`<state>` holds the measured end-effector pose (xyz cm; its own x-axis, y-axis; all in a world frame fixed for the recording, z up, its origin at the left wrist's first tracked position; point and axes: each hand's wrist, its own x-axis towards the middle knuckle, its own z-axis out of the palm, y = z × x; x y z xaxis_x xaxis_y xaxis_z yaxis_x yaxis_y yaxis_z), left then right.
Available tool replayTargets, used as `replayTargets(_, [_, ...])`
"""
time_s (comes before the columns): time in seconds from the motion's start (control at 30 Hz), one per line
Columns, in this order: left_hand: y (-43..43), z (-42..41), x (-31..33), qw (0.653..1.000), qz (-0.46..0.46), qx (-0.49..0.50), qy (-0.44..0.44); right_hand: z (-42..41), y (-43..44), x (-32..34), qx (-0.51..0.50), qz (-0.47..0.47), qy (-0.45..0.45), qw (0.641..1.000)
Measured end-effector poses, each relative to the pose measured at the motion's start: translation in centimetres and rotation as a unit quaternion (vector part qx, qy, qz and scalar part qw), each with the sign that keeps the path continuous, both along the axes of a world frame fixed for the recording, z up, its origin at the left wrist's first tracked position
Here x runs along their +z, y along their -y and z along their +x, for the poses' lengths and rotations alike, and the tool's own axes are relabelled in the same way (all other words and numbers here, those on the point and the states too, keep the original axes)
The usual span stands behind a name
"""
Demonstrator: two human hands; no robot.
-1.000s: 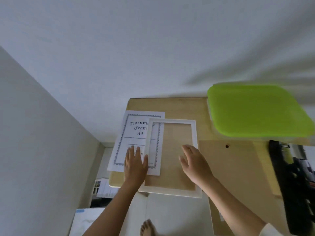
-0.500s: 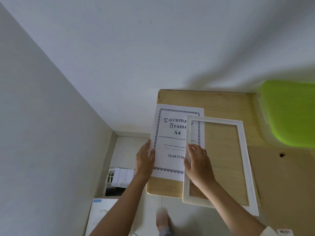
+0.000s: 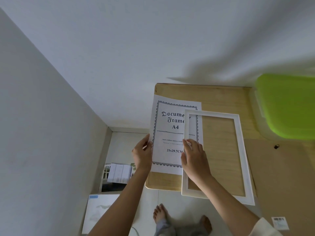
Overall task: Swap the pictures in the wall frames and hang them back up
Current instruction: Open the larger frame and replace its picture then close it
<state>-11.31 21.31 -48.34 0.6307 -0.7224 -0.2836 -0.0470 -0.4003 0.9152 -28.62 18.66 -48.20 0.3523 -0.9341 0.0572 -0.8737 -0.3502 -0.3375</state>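
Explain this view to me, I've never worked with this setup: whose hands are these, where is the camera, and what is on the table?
There is no machine here. A person works with bare hands, and the single picture comes from a wide-angle camera on their head, looking down. The left hand pinches the left edge of a printed sheet reading Document Frame A4. The right hand lies on the left rail of an empty white frame, which overlaps the sheet. Both lie on a wooden table against the wall. A green lid shows at the right.
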Motion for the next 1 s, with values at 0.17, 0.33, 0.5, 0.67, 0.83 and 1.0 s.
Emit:
replayTargets(0.17, [-0.1,1.5,-0.2,0.999,0.011,0.039,-0.026,0.5,0.4,0.0,0.001,0.004,-0.01,1.0])
replayTargets(0.33, [-0.5,3.6,0.9,0.998,-0.004,0.06,-0.007,0.2,0.6,-0.1,0.008,0.009,-0.015,1.0])
replayTargets(0.5, [-1.6,6.1,1.9,0.996,-0.024,0.085,-0.006,0.5,0.9,0.1,0.009,0.02,-0.006,1.0])
replayTargets(0.67, [-3.6,8.3,2.2,0.992,-0.027,0.115,-0.031,0.7,1.3,0.2,0.007,0.031,0.004,0.999])
replayTargets(0.83, [-5.6,9.4,2.9,0.981,-0.052,0.165,-0.09,0.6,1.4,0.3,0.008,0.055,-0.001,0.998])
replayTargets(1.0, [-4.8,7.3,5.2,0.973,-0.106,0.114,-0.17,0.7,1.7,2.0,0.01,0.102,0.028,0.994])
